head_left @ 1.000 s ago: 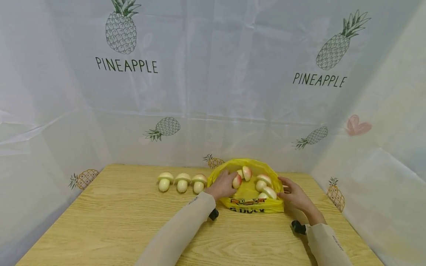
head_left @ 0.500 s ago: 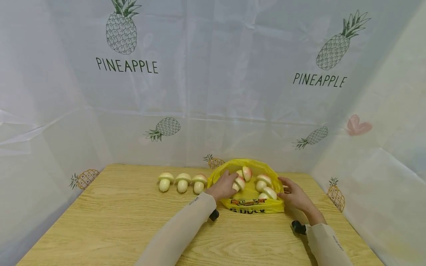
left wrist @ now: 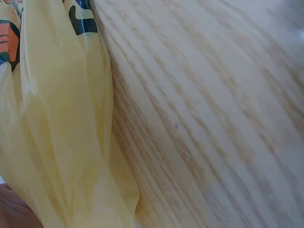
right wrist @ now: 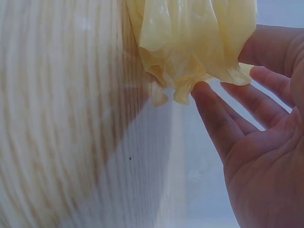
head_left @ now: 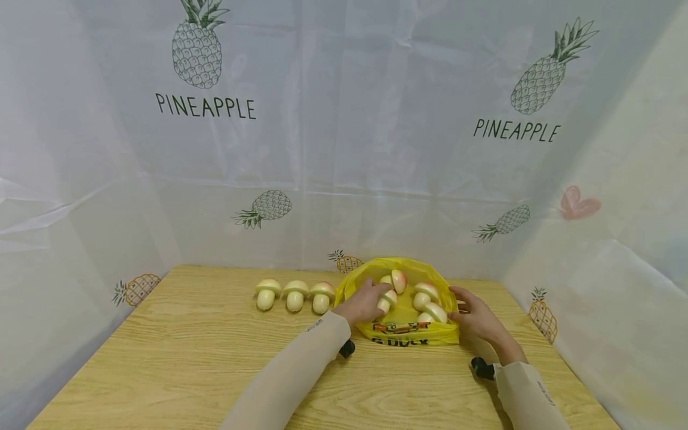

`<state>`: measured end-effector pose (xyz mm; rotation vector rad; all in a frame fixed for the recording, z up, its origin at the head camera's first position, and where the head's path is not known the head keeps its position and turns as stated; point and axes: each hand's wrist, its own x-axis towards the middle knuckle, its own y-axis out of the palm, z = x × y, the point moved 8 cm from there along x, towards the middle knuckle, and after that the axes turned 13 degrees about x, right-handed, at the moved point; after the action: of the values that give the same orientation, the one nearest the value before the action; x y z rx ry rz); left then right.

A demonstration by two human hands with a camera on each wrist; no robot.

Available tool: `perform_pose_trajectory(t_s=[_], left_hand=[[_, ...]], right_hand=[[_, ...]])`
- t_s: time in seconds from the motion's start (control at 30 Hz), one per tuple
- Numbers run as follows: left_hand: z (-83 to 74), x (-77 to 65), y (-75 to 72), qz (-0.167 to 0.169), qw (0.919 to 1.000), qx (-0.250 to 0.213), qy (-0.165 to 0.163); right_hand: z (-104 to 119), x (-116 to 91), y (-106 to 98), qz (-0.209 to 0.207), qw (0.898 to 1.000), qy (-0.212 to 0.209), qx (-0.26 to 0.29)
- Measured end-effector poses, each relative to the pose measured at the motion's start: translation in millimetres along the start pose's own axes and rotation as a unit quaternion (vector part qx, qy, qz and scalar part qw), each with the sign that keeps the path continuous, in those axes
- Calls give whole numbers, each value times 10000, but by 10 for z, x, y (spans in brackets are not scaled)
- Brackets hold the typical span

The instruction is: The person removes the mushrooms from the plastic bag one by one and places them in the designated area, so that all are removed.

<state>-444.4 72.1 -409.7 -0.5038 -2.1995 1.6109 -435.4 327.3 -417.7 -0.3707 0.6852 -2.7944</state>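
A yellow plastic bag [head_left: 405, 343] with printed lettering lies with its mouth spread toward me. My left hand [head_left: 364, 301] reaches inside at the left, fingers and thumb around a cream toy mushroom [head_left: 384, 303] low in the bag. Several more mushrooms lie in there: one pink-tinged [head_left: 399, 280] at the back, two at the right. At the bag's right edge, my right hand [head_left: 475, 313] holds the rim. In the right wrist view its thumb and fingers meet the gathered yellow plastic [right wrist: 190, 42]. The bag's side [left wrist: 66, 118] hides most of the left hand in the left wrist view.
Three similar mushrooms stand in a row left of the bag, the middle one [head_left: 294, 295] close to both others. All sit on a wooden table [head_left: 188, 352]. Behind it hangs a pale curtain [head_left: 349, 131] printed with pineapples.
The mushroom at my left hand has turned, showing more cap and stem, and shifted slightly right and down. The left hand has edged right. The right hand stays at the rim.
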Motion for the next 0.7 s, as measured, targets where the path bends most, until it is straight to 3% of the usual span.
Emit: perform_pose_trajectory(t_s=[0.23, 0.7], left_hand=[[7, -16, -3, -73, 9996, -163, -234], [11, -20, -8, -134, 9990, -401, -147]], right_hand=[[3, 0, 3, 46, 9999, -86, 46], [-9, 16, 12, 71, 9999, -93, -7]])
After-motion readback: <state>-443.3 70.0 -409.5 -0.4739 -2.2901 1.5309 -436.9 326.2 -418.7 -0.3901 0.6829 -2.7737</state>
